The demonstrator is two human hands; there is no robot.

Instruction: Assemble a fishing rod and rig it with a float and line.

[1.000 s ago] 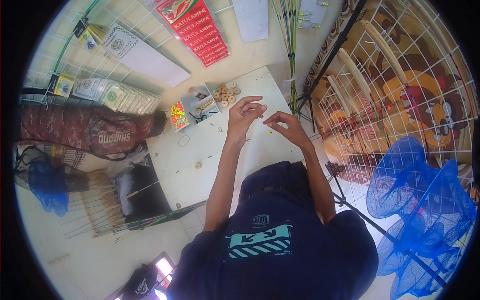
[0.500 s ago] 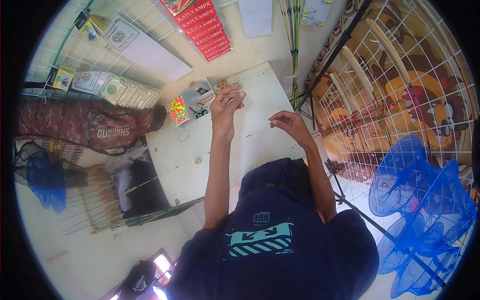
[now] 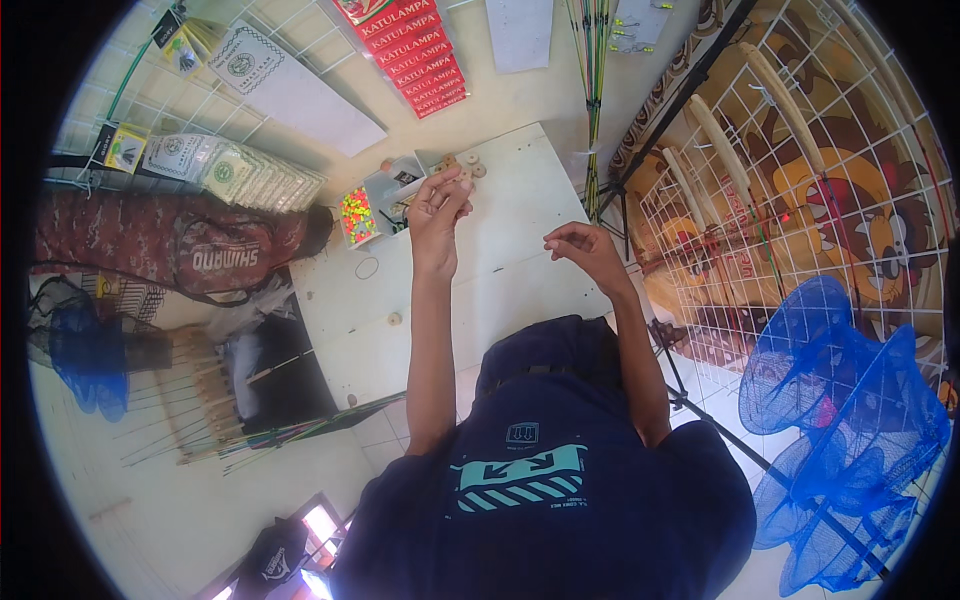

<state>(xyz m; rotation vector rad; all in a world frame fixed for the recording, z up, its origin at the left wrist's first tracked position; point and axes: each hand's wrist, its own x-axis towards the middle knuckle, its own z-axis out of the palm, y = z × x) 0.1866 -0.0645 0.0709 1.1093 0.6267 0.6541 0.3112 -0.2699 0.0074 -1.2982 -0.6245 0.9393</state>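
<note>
My left hand [image 3: 438, 212] is raised over the far part of a white table [image 3: 470, 300], thumb and fingers pinched together. Anything between those fingertips is too small to make out. Several small round spools [image 3: 472, 158] sit just beyond it. My right hand [image 3: 583, 250] hovers near the table's right edge, wrist bent, with its fingertips drawn together toward the left. Whatever it pinches, if anything, does not show. The two hands are apart, roughly level with each other. A small pale round spool [image 3: 394, 319] lies on the table left of my forearm.
Beyond my left hand stand a grey divided box [image 3: 385, 185] and a container of bright beads [image 3: 358, 215]. Thin rods [image 3: 592, 120] rise at the back right. Blue nets [image 3: 840, 400] hang before a white wire grid at right. A camouflage bag [image 3: 190, 250] is at left.
My left hand has moved slightly left and down, uncovering more of the spools. The right hand has shifted a little to the right, its fingers still drawn together.
</note>
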